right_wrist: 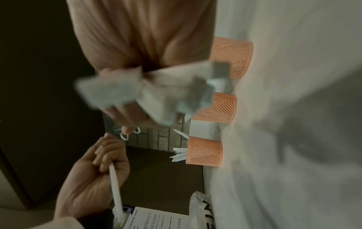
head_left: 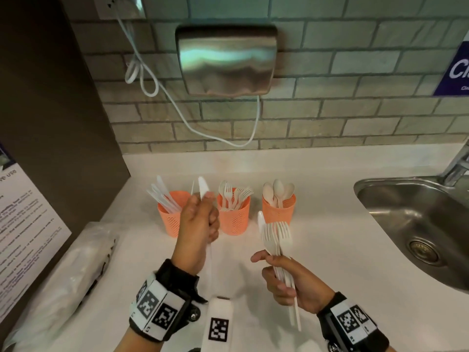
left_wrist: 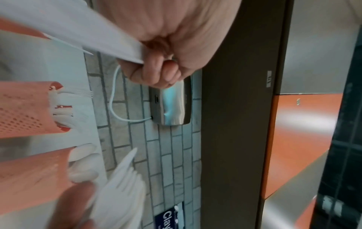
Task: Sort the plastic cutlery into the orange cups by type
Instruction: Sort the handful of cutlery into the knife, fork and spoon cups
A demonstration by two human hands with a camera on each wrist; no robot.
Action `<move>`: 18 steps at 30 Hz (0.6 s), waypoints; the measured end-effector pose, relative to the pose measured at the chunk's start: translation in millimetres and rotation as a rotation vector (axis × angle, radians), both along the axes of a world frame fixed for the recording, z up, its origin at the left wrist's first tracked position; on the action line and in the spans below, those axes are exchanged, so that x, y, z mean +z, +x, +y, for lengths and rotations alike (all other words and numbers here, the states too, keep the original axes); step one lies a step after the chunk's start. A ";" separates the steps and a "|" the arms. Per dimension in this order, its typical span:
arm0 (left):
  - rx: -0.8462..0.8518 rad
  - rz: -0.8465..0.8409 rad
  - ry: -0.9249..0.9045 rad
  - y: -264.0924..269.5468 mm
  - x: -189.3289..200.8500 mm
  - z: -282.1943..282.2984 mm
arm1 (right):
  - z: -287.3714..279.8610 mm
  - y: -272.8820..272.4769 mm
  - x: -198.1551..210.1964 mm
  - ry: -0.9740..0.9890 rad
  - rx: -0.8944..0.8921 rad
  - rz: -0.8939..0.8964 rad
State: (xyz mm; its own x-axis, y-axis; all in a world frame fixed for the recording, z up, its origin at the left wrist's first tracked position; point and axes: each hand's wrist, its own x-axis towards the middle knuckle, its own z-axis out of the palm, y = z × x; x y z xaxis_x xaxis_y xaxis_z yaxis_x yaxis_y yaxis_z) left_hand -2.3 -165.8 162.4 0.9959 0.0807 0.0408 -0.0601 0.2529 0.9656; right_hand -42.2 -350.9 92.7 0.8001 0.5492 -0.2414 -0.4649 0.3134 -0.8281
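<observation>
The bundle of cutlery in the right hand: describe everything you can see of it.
The bundle of cutlery is off-white plastic, several pieces gathered side by side. Forks make up most of it, tines up, and one knife tip pokes out at its left edge. The right hand grips the handles with curled fingers, and the handle ends stick out below the palm. It is held roughly upright above the white counter, in front of the orange cup of spoons, touching nothing else.

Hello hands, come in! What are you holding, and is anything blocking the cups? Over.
Left hand grips one knife above the knife cup. Right hand grips a mixed bunch, mostly forks. Fork cup, spoon cup unblocked.
</observation>
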 end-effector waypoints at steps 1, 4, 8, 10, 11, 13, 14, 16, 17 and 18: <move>-0.040 0.049 0.066 0.0 -6.1 -1.2 | -0.5 1.4 -0.2 0.008 0.021 0.005; -0.166 0.128 0.235 -10.6 -25.9 -14.0 | 1.4 5.2 0.4 0.019 0.074 0.015; -0.207 0.158 0.247 -18.1 -36.2 -28.8 | 6.1 9.0 1.0 -0.004 0.119 -0.022; -0.172 0.181 0.243 -15.8 -36.1 -30.0 | 6.9 10.4 1.0 -0.031 0.119 -0.028; -0.145 0.186 0.242 -13.9 -35.6 -29.4 | 7.1 11.1 0.9 -0.048 0.115 -0.025; -0.073 0.179 0.211 -8.3 -35.9 -26.7 | 7.7 12.4 1.2 -0.094 0.106 -0.028; -0.031 0.174 0.187 -4.8 -36.6 -25.0 | 8.5 13.0 1.3 -0.117 0.106 -0.036; 0.026 0.168 0.144 1.7 -38.3 -22.7 | 11.1 14.1 1.7 -0.150 0.111 -0.052; 0.024 0.163 0.127 3.8 -39.5 -22.6 | 12.3 14.9 1.9 -0.160 0.113 -0.056; 0.001 0.160 0.117 5.1 -40.5 -22.9 | 13.5 16.0 2.0 -0.168 0.115 -0.059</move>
